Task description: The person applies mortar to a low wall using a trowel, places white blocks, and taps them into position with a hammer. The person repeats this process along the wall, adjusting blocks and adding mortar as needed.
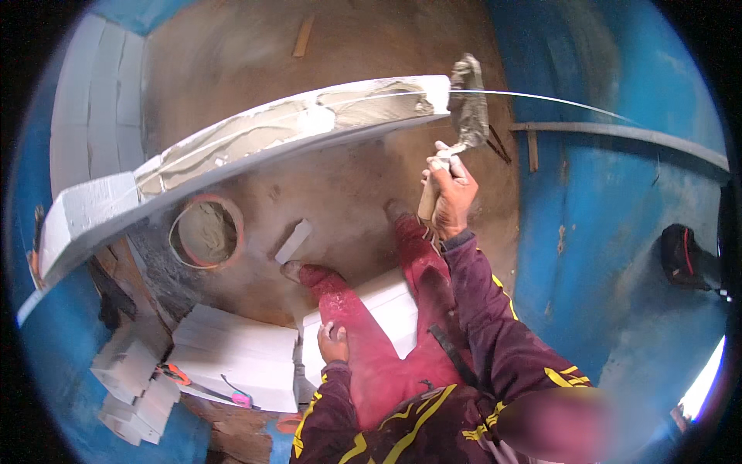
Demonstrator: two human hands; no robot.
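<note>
The floor (pixel 340 182) is crossed by a low block wall (pixel 317 120), topped with mortar (pixel 379 104). White blocks (pixel 236 344) are laid near a mortar bucket (pixel 238 220). At the wall's right end, a loaded trowel (pixel 470 112) is gripped by the closed right hand (pixel 452 195); the left hand (pixel 333 346) is rested, loosely curled, on the thigh (pixel 372 348), its contents untellable. Over the wall, string (pixel 541 96) is stretched.

Dark maroon jacket (pixel 506 340), yellow stripes (pixel 423 423); dusty red trousers (pixel 379 371), pale smudges (pixel 328 284).
</note>
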